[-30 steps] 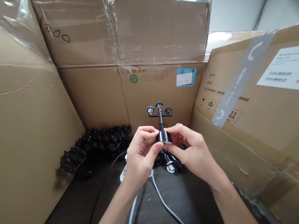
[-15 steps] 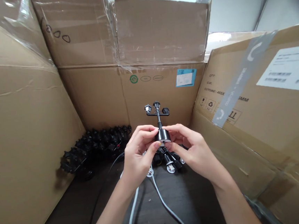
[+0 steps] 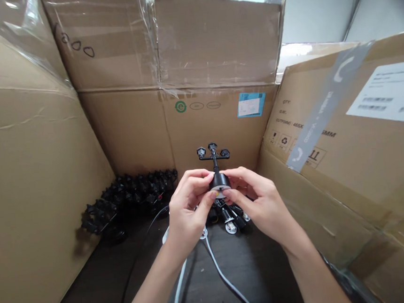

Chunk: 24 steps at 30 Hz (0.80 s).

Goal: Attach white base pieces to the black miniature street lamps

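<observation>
Between my two hands is a small black model street lamp [image 3: 219,180] with three lantern heads on a crossbar and a round base. My left hand [image 3: 192,206] grips the base from the left, its thumb at the white underside. From the other side my right hand [image 3: 258,203] pinches the same base, thumb also against the white underside. The lamp's heads point away from me and the base's underside is turned toward me. Just beneath and behind my hands lie several more black lamps [image 3: 230,226] with white-rimmed bases, partly hidden.
A dense row of black lamps [image 3: 131,190] stands at the left back on the dark table [image 3: 213,282]. White cables [image 3: 225,281] run toward me across it. Cardboard boxes stand at the left [image 3: 31,185], back [image 3: 126,134] and right [image 3: 331,178].
The lamp has tipped slightly in my fingers: its heads sit lower and more of the white underside shows. Both hands keep nearly the same place.
</observation>
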{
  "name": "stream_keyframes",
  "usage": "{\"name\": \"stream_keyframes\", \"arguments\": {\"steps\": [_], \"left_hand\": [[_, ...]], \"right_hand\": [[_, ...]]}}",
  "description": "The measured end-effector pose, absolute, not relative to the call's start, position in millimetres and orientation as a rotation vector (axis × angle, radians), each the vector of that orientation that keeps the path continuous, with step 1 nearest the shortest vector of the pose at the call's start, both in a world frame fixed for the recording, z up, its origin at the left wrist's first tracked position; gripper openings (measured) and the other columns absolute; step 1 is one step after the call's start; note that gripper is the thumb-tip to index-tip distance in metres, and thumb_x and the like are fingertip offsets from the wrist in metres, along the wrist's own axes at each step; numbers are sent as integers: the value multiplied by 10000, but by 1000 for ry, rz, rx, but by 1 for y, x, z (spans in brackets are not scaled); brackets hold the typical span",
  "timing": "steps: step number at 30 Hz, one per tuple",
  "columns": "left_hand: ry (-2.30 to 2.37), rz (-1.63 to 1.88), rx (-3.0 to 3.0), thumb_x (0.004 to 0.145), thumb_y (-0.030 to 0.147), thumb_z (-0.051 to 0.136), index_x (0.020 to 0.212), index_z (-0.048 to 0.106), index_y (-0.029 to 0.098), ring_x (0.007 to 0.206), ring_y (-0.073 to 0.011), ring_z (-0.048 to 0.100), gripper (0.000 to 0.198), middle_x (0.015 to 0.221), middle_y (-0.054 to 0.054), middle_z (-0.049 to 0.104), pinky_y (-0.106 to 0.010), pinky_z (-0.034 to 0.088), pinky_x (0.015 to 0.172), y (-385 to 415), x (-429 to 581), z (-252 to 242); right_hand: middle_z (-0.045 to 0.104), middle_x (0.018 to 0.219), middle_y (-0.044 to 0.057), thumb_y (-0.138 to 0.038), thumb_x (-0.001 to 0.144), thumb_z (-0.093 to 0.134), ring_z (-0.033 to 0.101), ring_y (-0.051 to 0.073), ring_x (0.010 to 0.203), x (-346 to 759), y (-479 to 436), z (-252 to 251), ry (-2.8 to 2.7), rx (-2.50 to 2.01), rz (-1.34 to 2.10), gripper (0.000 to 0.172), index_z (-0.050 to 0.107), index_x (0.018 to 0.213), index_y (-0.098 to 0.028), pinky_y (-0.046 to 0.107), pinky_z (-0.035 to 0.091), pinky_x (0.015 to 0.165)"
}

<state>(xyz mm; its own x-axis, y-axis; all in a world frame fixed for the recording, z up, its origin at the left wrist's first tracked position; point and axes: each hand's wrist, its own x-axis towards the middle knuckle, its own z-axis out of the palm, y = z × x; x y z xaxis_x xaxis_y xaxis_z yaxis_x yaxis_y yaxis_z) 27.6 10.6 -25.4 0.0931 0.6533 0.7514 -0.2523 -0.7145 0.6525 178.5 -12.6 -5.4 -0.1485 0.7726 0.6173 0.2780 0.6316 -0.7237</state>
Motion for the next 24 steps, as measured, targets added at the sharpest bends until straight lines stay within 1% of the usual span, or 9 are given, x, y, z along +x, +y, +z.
{"name": "stream_keyframes", "arguments": {"steps": [3, 7, 12, 14, 20, 22, 24], "left_hand": [[394, 1676, 1677, 783, 150, 623, 941, 618, 176, 924, -160, 584, 159, 1049, -71, 512, -248, 533, 759, 10, 28, -26], [376, 1701, 1689, 803, 130, 596, 972, 618, 178, 1006, -180, 579, 177, 1113, -83, 525, -265, 527, 817, 9, 29, -25], [459, 1767, 1745, 805, 116, 590, 976, 641, 182, 1002, -185, 593, 190, 1059, -75, 561, -257, 536, 806, 8, 30, -27], [502, 1794, 1744, 802, 115, 594, 971, 649, 183, 996, -186, 599, 190, 1047, -72, 573, -255, 539, 800, 7, 32, -29], [629, 1877, 1684, 787, 148, 621, 912, 666, 172, 903, -158, 619, 135, 971, -54, 614, -216, 531, 735, 5, 38, -30], [701, 1822, 1645, 783, 191, 632, 884, 670, 158, 843, -146, 627, 113, 924, -47, 632, -203, 529, 703, 7, 37, -28], [749, 1692, 1583, 795, 249, 623, 881, 669, 150, 779, -138, 635, 139, 884, -40, 651, -210, 537, 686, 10, 34, -26]], "right_hand": [[606, 924, 43, -289, 868, 545, 599, 160, 779, 179, -13, -6, -1731, -864, 521, 208, 595, 1065, -243, 302, 550, 714], [589, 921, 30, -275, 869, 550, 594, 149, 791, 178, -13, -6, -1734, -832, 486, 220, 587, 1085, -254, 288, 546, 713], [618, 1055, 18, -240, 875, 542, 609, 149, 913, 176, -15, -4, -1768, -860, 467, 235, 570, 1107, -264, 283, 522, 812], [629, 1055, 16, -227, 882, 526, 616, 147, 916, 175, -15, -4, -1762, -880, 472, 223, 566, 1100, -252, 274, 517, 824], [636, 972, 36, -224, 881, 507, 608, 155, 841, 171, -13, -7, -1750, -950, 391, 166, 570, 1033, -201, 273, 497, 779], [637, 896, 26, -269, 891, 496, 600, 149, 776, 169, -11, -9, -1736, -991, 425, 157, 572, 1011, -202, 266, 496, 726], [632, 822, 15, -342, 896, 486, 585, 139, 701, 169, -8, -11, -1706, -1023, 518, 189, 578, 991, -205, 250, 490, 651]]}}
